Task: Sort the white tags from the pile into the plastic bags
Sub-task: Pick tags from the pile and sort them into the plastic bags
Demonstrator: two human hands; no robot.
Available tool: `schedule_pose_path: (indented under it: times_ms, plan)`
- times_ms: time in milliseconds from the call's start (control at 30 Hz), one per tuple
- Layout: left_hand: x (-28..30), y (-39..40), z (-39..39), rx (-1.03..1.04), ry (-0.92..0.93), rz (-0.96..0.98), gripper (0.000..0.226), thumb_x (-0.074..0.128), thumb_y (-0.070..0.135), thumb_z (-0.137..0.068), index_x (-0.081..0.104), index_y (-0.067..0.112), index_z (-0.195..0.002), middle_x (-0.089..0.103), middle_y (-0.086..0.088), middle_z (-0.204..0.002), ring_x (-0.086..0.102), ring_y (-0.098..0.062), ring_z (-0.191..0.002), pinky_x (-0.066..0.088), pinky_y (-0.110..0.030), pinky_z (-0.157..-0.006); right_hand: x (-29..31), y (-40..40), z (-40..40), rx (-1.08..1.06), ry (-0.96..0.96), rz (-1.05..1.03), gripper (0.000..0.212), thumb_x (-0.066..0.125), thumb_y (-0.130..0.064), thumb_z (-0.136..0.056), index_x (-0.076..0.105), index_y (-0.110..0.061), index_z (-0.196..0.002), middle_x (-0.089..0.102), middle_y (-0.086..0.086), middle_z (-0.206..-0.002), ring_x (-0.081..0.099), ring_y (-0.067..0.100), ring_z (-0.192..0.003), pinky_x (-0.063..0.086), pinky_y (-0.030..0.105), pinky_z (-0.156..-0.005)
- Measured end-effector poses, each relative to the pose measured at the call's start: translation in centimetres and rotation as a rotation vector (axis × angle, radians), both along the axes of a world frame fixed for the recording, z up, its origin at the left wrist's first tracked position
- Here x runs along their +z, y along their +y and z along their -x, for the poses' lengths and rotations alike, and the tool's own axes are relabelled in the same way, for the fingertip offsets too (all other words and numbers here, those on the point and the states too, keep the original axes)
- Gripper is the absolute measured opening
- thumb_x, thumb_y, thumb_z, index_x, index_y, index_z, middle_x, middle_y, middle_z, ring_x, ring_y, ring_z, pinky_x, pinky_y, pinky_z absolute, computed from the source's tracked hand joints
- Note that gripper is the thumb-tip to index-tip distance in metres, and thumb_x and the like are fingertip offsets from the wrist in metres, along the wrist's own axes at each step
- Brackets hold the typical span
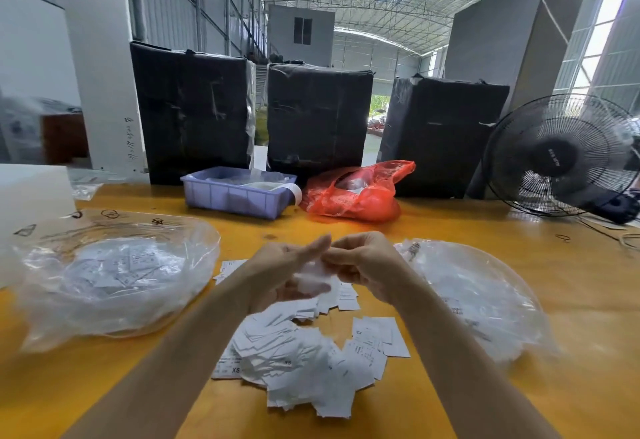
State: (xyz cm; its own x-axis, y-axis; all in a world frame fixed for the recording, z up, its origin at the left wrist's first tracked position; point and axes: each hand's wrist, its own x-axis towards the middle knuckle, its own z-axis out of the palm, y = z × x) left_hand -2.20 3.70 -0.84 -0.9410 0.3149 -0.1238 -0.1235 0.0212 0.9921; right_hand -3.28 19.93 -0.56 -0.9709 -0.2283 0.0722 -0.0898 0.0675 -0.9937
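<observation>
A pile of white tags (304, 359) lies on the yellow table (571, 300) just in front of me. Above the pile both hands meet on a few white tags (317, 274). My left hand (284, 272) holds them from the left with its fingers curled around them. My right hand (363, 262) pinches their top edge from the right. One clear plastic bag (114, 276) with tags inside lies to the left of my hands. Another clear plastic bag (474, 296) with tags in it lies to the right.
Behind my hands stand a lilac plastic bin (235, 196) and a red plastic bag (356, 192). Three black wrapped boxes (317, 116) line the table's far edge. A black fan (561, 154) stands at the far right, a white block (31, 196) at the far left.
</observation>
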Motion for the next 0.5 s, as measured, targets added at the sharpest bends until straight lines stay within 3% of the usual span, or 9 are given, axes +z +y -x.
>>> schedule_pose_path:
  times_ms: [133, 200, 267, 367, 500]
  plan:
    - [-1.1, -0.2, 0.1, 0.026, -0.043, 0.007, 0.037, 0.078, 0.005, -0.067, 0.063, -0.004, -0.1, 0.073, -0.018, -0.08, 0.072, -0.02, -0.068, 0.054, -0.019, -0.055, -0.1, -0.2, 0.0, -0.064, -0.015, 0.004, 0.003, 0.072, -0.003, -0.078, 0.069, -0.002, -0.078, 0.07, 0.006, -0.065, 0.064, 0.013, -0.056, 0.05, 0.019, -0.052]
    - [-1.4, -0.1, 0.2, 0.096, -0.043, -0.003, 0.035, 0.076, -0.007, -0.069, 0.061, -0.004, -0.1, 0.072, -0.018, -0.073, 0.071, -0.019, -0.061, 0.053, -0.018, -0.053, 0.0, 0.0, 0.0, -0.071, -0.019, 0.001, 0.008, 0.073, -0.009, -0.078, 0.068, -0.004, -0.081, 0.072, 0.004, -0.069, 0.066, 0.011, -0.058, 0.049, 0.019, -0.053]
    - [-1.6, -0.2, 0.3, 0.119, -0.026, 0.035, 0.035, 0.076, -0.009, -0.068, 0.061, -0.004, -0.1, 0.072, -0.016, -0.07, 0.07, -0.019, -0.057, 0.052, -0.019, -0.051, 0.3, 0.6, 0.2, -0.132, -0.007, 0.018, 0.01, 0.072, -0.014, -0.081, 0.068, -0.006, -0.083, 0.072, 0.002, -0.07, 0.067, 0.01, -0.06, 0.048, 0.022, -0.057]
    - [-1.8, -0.4, 0.5, 0.132, 0.003, 0.047, 0.023, 0.074, -0.01, -0.071, 0.064, -0.004, -0.091, 0.071, -0.014, -0.068, 0.069, -0.019, -0.056, 0.052, -0.019, -0.051, 1.1, 3.2, 0.7, -0.292, 0.019, 0.082, 0.005, 0.07, -0.01, -0.082, 0.068, -0.004, -0.083, 0.071, 0.005, -0.068, 0.064, 0.011, -0.055, 0.05, 0.019, -0.049]
    - [-2.0, -0.5, 0.7, 0.141, 0.011, 0.022, 0.007, 0.073, 0.0, -0.078, 0.069, 0.001, -0.084, 0.07, -0.01, -0.065, 0.065, -0.013, -0.052, 0.049, -0.017, -0.048, 1.2, 9.7, 1.6, -0.534, 0.005, -0.088, 0.003, 0.07, -0.002, -0.08, 0.067, -0.001, -0.082, 0.065, 0.013, -0.069, 0.06, 0.017, -0.053, 0.049, 0.017, -0.041]
